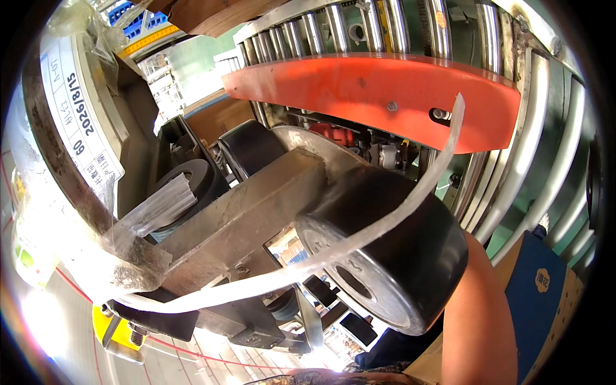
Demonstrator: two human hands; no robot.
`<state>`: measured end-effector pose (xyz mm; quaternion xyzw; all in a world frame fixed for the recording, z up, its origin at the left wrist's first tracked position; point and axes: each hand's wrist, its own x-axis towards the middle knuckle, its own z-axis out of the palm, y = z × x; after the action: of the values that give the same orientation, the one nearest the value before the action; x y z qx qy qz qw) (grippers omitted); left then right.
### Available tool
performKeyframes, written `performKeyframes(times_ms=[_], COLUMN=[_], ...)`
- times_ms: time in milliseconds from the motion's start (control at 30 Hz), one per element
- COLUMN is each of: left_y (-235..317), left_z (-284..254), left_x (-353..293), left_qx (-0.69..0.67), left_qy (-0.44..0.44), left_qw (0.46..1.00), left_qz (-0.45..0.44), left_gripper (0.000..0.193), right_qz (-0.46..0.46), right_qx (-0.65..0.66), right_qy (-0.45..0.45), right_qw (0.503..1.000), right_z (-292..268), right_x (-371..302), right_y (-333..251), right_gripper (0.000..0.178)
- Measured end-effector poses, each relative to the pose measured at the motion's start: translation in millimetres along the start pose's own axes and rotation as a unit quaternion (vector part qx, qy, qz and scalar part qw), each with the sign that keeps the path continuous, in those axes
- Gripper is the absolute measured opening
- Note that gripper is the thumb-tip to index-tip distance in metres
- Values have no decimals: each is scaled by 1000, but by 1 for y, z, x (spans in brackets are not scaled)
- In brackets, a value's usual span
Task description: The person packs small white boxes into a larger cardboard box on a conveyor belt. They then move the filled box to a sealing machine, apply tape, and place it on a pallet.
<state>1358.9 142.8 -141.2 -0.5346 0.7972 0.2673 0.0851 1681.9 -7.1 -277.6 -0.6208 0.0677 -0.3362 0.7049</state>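
Observation:
My right forearm [478, 314] rises from the lower edge at the right and passes behind a wide black roller [398, 237]. The roller hides that hand and its fingers. My left hand is out of sight. Across the front of the roller, a translucent tape strip [282, 279] curves from the lower left up to a loose end near a red metal guard [372, 90]. At the left stands a large tape roll with a white printed label [74, 115]. A metal arm [250, 218] joins the black roller's mount to the roll side.
Shiny conveyor rollers [337, 29] run along the back beyond the guard, with curved metal rails [539, 147] at the right. A blue panel [536, 301] stands beside my forearm. A smaller black roller [250, 147] and a yellow part [115, 330] belong to the machine.

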Motion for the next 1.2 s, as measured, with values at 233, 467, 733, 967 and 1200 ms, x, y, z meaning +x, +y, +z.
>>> performKeyframes(times_ms=[233,467,733,967,1200], left_y=[-1,-1,13,55,54], left_z=[3,11,26,45,3], left_x=[-1,-1,-10,-28,-28], left_qx=[-9,-14,-22,-45,-165], left_qy=[7,20,54,117,130], left_qw=[1000,1000,998,990,977], left_qz=[3,2,39,66,42], left_gripper=[58,58,58,58,60], right_qz=[104,74,88,276,315], right_qx=[-95,-211,-58,-208,-202], right_qy=[-151,10,267,-325,242], right_qw=[979,975,958,880,895], right_z=[-44,-12,-64,-180,-306], right_x=[13,-57,-44,-239,-281], right_y=[29,53,-64,-42,-316], right_gripper=[25,20,28,20,21])
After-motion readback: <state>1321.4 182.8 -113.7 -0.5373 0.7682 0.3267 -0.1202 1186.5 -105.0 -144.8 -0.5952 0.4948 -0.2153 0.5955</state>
